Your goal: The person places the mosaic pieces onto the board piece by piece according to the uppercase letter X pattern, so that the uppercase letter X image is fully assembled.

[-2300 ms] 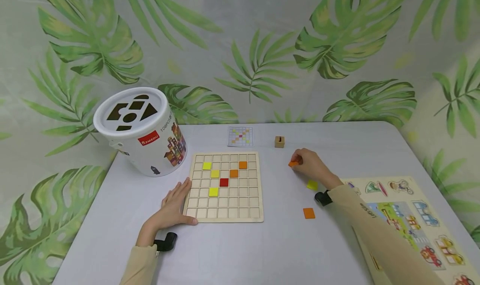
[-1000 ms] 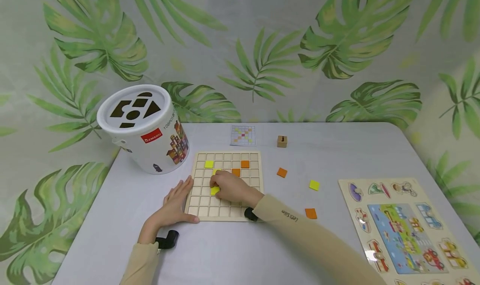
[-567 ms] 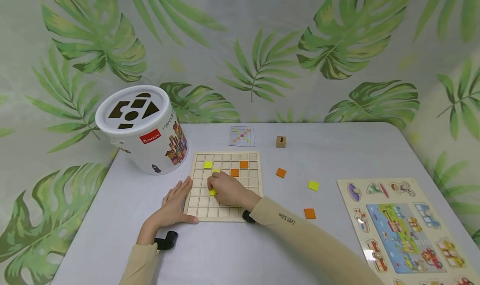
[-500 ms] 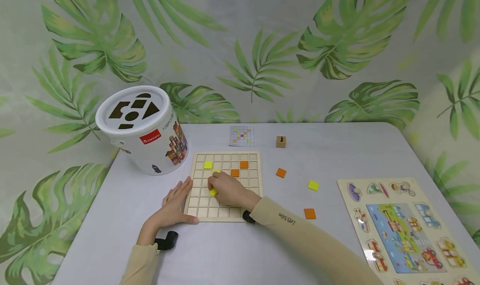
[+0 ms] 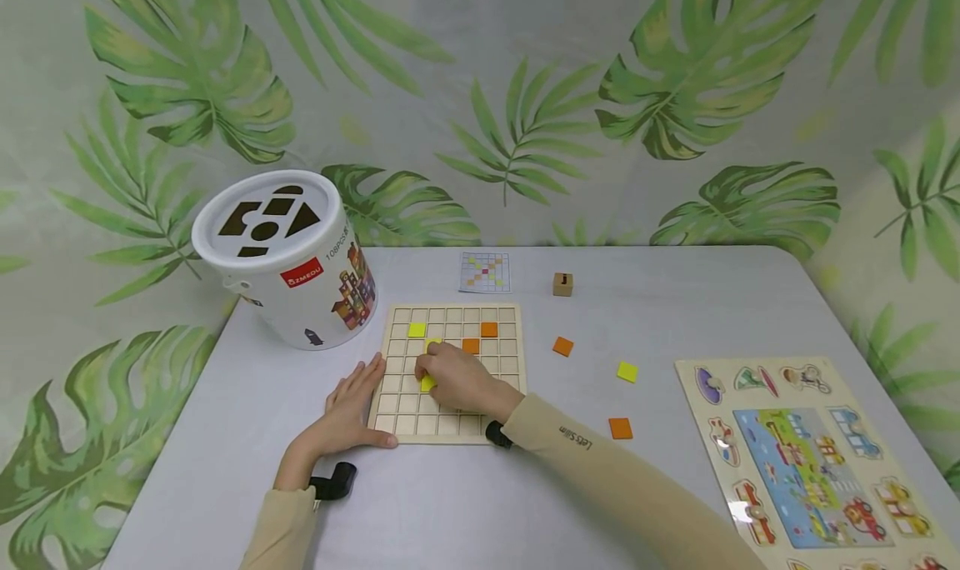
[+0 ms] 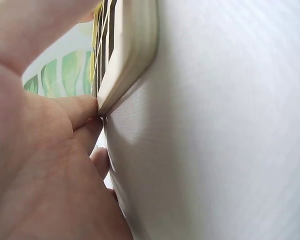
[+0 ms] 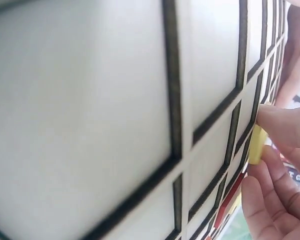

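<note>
A pale wooden grid board (image 5: 507,363) lies flat on the table. My left hand (image 5: 347,412) rests along its left side with fingers and thumb spread, touching the edge. Over the board, my right hand (image 5: 459,378) pinches a yellow square tile (image 5: 427,383) between thumb and fingers, as the right wrist view shows for the tile (image 7: 257,145). Two more yellow tiles, one of them the upper-left tile (image 5: 416,330), and two orange tiles, such as the upper-right tile (image 5: 489,329), sit in cells. A red tile (image 7: 232,197) shows only in the right wrist view.
Right of the board lie an orange tile (image 5: 563,347), a yellow tile (image 5: 627,372) and another orange tile (image 5: 620,428). Behind are a pattern card (image 5: 484,272) and a small wooden cube (image 5: 562,284). A white bucket (image 5: 288,262) stands left; a picture puzzle (image 5: 813,470) lies right.
My right hand has put an orange tile down on the table and moved left onto the board, where it pinches the yellow tile. The left hand has stayed in place.
</note>
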Motion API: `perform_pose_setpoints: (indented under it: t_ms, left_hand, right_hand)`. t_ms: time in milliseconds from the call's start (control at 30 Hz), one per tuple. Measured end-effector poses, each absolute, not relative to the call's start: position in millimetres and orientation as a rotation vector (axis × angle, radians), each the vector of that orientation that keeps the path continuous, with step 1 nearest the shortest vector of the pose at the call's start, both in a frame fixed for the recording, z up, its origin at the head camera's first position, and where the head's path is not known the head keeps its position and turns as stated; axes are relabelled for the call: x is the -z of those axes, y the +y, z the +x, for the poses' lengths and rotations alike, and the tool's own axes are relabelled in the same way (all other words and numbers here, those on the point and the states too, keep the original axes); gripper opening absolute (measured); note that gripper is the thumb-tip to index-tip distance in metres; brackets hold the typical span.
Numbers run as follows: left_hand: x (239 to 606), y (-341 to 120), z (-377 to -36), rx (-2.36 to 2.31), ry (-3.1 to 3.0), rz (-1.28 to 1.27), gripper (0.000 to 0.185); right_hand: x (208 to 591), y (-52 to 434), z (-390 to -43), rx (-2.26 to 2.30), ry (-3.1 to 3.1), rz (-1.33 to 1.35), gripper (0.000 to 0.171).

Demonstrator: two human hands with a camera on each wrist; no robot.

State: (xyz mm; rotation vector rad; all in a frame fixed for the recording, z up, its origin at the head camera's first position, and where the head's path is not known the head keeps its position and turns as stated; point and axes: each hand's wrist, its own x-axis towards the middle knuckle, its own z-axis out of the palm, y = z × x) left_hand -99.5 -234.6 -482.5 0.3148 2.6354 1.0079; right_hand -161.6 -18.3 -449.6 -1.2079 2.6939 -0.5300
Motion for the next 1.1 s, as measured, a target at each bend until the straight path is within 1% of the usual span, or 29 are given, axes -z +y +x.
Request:
perform_pose_setpoints:
  t_ms: [200, 467, 633, 800, 967, 1100]
  left_hand:
    - [482, -234, -100, -1.011, 2.639, 0.323, 0.123]
    - [481, -234, -100, -1.014, 2.643, 0.324, 0.123]
    - [481, -233, -101, -1.015, 2.633, 0.308, 0.123]
    - [480, -232, -101, -1.016, 2.629, 0.297, 0.123]
    - [479, -232, -100, -1.007, 2.635, 0.299, 0.123]
    - [480, -233, -99, -1.009, 2.635, 0.296, 0.123]
  right_hand:
    - [449, -15, -163, 0.678, 2.620, -1.205, 0.026]
    - [439, 7, -175, 1.063, 2.423, -1.068, 0.016]
    - [432, 44, -183, 1.161, 2.367, -0.992, 0.013]
    - [430, 93, -189, 1.136, 2.384, -0.901, 0.012]
    - [441, 136, -193, 1.010, 2.421, -0.801, 0.015]
    - [452, 155, -190, 0.924, 2.496, -0.798, 0.019]
